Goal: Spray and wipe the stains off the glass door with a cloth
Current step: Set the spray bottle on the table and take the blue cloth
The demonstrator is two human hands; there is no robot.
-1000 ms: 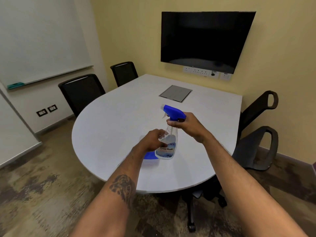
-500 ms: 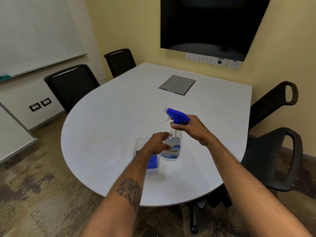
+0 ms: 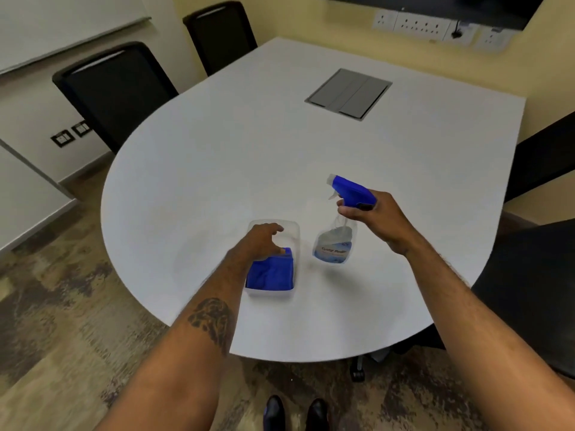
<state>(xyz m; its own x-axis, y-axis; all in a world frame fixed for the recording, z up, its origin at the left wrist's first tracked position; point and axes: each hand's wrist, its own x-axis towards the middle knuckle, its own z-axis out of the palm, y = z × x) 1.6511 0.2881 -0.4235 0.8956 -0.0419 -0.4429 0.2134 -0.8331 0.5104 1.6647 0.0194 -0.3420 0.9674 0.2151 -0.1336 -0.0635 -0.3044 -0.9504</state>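
My right hand (image 3: 371,216) grips the neck of a clear spray bottle (image 3: 336,244) with a blue trigger head, holding it tilted just above the white table (image 3: 249,144). A folded blue cloth (image 3: 270,273) lies in a clear plastic container (image 3: 292,231) near the table's front edge. My left hand (image 3: 259,241) hovers over the container with curled fingers, its thumb touching the cloth's top edge. The bottle is to the right of the container. No glass door is in view.
Two black chairs (image 3: 115,88) stand at the table's left, two more (image 3: 535,275) at its right. A grey cable hatch (image 3: 348,93) is set in the tabletop. Wall sockets (image 3: 432,26) sit under a screen on the yellow wall. My shoes (image 3: 292,412) are on the carpet.
My left hand let go of the bottle and moved left over the container and cloth. My right hand lifted the bottle to the right. The view tilted down and closer.
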